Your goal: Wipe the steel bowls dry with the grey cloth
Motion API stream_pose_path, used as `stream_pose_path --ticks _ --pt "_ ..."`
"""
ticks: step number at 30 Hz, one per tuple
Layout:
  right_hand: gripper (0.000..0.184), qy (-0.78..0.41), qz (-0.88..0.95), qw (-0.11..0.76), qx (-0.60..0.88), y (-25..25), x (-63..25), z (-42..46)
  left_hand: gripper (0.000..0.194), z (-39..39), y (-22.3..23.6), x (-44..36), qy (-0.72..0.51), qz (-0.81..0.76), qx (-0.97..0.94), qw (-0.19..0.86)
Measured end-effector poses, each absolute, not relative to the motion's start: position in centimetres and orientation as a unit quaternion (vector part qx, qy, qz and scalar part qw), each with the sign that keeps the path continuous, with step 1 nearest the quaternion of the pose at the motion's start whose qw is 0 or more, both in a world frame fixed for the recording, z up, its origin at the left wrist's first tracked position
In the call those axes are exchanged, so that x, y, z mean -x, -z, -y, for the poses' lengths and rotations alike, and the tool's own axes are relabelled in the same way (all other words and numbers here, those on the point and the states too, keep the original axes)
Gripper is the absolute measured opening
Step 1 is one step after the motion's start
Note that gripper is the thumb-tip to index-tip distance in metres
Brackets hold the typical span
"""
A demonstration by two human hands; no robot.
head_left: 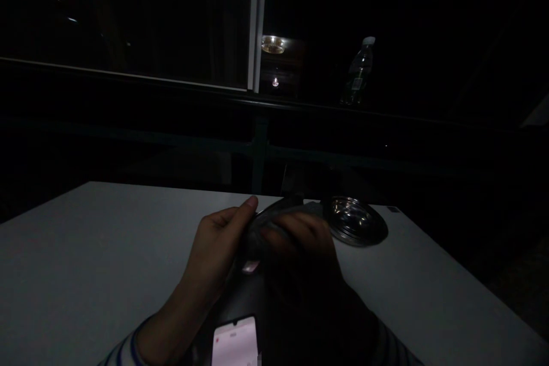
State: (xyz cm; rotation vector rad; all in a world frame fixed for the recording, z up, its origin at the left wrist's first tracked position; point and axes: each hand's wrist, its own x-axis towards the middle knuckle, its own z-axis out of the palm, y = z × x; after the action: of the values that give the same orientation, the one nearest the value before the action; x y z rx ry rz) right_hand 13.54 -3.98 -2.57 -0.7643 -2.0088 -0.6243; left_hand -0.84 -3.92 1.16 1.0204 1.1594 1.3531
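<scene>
Above the near middle of the white table point(128, 240), my left hand point(218, 240) is closed on the edge of a dark shiny object point(251, 266), its thumb lying along the top. A small pinkish glint shows on that object; its kind is too dark to make out. My right hand point(302, 234) is bent over the same spot, fingers curled and slightly blurred. Between the hands is a greyish, cloth-like patch point(270, 214). What the right fingers grip is mostly hidden. Beneath the hands, a phone point(235, 343) with a lit screen is partly cut off by the frame.
A shiny metal bowl or lid point(355, 220) rests near the table's far right corner, beside my right hand. Behind the table, a clear bottle with a white cap point(358, 74) stands at a dark window with a pale frame point(257, 23). The room is very dim.
</scene>
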Motion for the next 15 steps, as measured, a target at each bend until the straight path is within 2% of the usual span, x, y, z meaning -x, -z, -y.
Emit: stream_pose_path --ticks 4,10,15 --pt "0.025 0.222 0.766 0.479 0.365 2.32 -14.24 3.67 0.035 3.91 -1.17 1.01 -0.564 -0.483 -0.425 0.517" --pt "0.030 0.235 0.827 0.417 0.294 2.64 -13.76 4.18 0.033 3.58 -1.07 1.33 -0.568 -0.489 -0.414 0.516" --pt "0.025 0.205 0.775 0.479 0.358 2.22 -14.51 3.57 0.033 3.71 -1.38 1.29 -0.564 -0.480 -0.403 0.537"
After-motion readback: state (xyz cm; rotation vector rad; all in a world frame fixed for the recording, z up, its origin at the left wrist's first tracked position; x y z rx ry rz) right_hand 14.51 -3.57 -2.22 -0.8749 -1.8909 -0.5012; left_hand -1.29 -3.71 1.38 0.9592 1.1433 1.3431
